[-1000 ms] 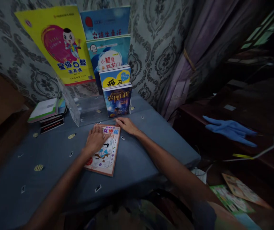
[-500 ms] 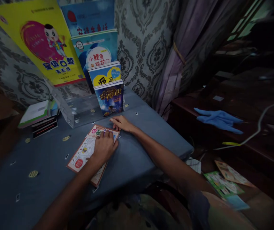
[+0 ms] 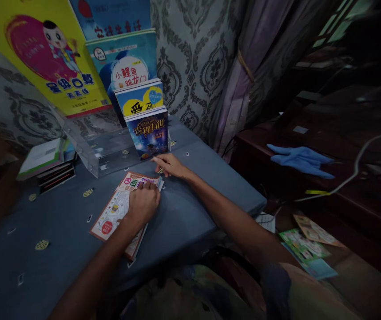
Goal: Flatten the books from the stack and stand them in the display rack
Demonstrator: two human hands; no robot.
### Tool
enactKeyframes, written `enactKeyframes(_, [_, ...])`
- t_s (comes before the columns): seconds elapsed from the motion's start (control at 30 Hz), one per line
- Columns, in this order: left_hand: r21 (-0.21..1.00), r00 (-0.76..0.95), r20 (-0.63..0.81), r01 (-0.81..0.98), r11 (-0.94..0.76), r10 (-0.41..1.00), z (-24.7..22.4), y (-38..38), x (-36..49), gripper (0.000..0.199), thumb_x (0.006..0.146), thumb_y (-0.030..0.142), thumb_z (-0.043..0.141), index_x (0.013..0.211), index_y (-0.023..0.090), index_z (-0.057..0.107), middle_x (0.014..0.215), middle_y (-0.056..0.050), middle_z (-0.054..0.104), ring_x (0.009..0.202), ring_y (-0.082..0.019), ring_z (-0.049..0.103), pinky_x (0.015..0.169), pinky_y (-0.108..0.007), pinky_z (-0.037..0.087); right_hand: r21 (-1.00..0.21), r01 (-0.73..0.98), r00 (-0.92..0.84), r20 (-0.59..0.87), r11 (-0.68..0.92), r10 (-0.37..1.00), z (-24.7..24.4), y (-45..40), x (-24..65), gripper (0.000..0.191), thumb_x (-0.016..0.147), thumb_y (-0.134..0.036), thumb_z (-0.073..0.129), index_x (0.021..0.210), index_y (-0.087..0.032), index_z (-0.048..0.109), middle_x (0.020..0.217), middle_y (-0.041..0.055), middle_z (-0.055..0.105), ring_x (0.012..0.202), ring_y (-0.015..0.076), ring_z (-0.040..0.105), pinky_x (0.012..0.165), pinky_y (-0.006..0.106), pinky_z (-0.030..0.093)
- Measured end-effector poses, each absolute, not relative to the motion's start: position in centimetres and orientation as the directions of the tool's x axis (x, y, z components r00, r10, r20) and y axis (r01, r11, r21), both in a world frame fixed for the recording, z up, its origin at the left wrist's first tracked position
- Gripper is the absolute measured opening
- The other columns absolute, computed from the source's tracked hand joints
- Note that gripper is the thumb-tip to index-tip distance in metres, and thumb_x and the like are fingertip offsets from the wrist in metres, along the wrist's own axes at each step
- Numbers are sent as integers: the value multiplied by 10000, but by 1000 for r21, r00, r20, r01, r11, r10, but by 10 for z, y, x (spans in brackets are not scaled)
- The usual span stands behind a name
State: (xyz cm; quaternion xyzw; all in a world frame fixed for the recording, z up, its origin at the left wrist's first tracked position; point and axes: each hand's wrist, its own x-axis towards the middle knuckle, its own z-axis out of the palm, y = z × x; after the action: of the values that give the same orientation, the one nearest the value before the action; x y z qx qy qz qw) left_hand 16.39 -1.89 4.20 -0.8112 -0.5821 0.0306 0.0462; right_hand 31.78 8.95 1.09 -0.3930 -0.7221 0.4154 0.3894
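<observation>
The bench (image 3: 67,231) wears a matt, smooth-looking grey-blue cloth, and the rack (image 3: 110,153) on it is clear, glossy plastic. The paper booklet (image 3: 115,213) has a smooth cover; the curtain (image 3: 244,66) is softly folded cloth.

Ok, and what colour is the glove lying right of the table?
The glove is blue, seen in the head view.

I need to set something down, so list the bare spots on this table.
Bare: the table's left front, between the book stack and left forearm; also between the right forearm and right edge. Crowded: the back, with the clear rack and upright books, and the middle, where the left hand covers a book.
</observation>
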Motion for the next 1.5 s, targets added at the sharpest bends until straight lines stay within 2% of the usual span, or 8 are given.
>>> enactKeyframes(0.2, [-108, 332, -3, 938, -331, 943, 41, -20, 163, 371, 1032, 240, 354, 1104, 107, 692, 1141, -158, 718, 1117, -295, 681, 873, -384, 544, -958, 128, -455, 175, 258, 873, 14, 89, 319, 559, 977, -598, 476, 1132, -106, 691, 709, 32, 744, 339, 45, 465, 339, 151, 375])
enactKeyframes(0.33, [-106, 334, 0, 937, -332, 943, 39, -21, 163, 359, 1036, 276, 383, 1151, 102, 676, 1186, -165, 702, 1157, -292, 655, 877, -371, 538, -978, 175, -614, -19, 113, 789, 15, 86, 319, 561, 962, -624, 513, 1069, -105, 696, 664, 29, 735, 345, 62, 521, 337, 153, 398])
enactKeyframes(0.47, [-98, 353, 11, 931, -350, 936, 39, -22, 161, 365, 1042, 317, 401, 1183, 103, 660, 1228, -160, 691, 1170, -297, 647, 880, -378, 542, -972, 236, -704, -172, -1, 689, 14, 83, 320, 574, 913, -656, 590, 1048, -105, 677, 665, 41, 733, 452, 109, 647, 432, 179, 509])
enactKeyframes(0.63, [-78, 361, 10, 930, -359, 932, 38, -19, 157, 372, 1052, 339, 394, 1199, 117, 654, 1264, -150, 688, 1198, -301, 641, 914, -385, 536, -979, 202, -695, -170, -38, 699, 7, 88, 324, 496, 910, -604, 636, 1033, -124, 660, 732, 57, 746, 559, 129, 698, 561, 225, 587])
enactKeyframes(0.87, [-46, 333, 68, 943, -330, 941, 23, 6, 137, 428, 1051, 346, 408, 1399, 138, 545, 1479, -198, 541, 1371, -336, 518, 1088, -470, 440, -971, 158, -498, 80, 181, 863, -12, 107, 311, 292, 955, -425, 606, 897, -152, 693, 854, 54, 760, 749, 156, 719, 757, 308, 610])
enactKeyframes(1.0, [15, 303, 89, 952, -306, 949, 21, 21, 123, 409, 1057, 330, 362, 1365, 171, 578, 1473, -165, 560, 1365, -320, 530, 1090, -479, 446, -861, 314, -456, 233, 401, 859, -16, 107, 300, 280, 983, -316, 511, 1001, -158, 741, 980, 44, 779, 977, 225, 715, 911, 378, 565])
enactKeyframes(1.23, [129, 540, 49, 831, -541, 840, 18, 8, 95, 494, 1052, 461, 356, 1400, 183, 570, 1530, -126, 510, 1451, -266, 435, 1197, -455, 332, -606, 488, -576, 317, 628, 754, -19, 97, 292, 335, 996, -222, 459, 1225, -150, 693, 1284, 115, 705, 1240, 241, 612, 1105, 423, 423])
enactKeyframes(1.5, [115, 700, -32, 712, -693, 714, 20, -52, 81, 642, 991, 580, 486, 1504, 196, 447, 1590, -111, 431, 1507, -276, 333, 1227, -486, 270, -567, 498, -663, 240, 657, 709, -20, 90, 289, 439, 1023, -347, 463, 1406, -154, 557, 1515, 138, 528, 1457, 262, 415, 1196, 481, 316])
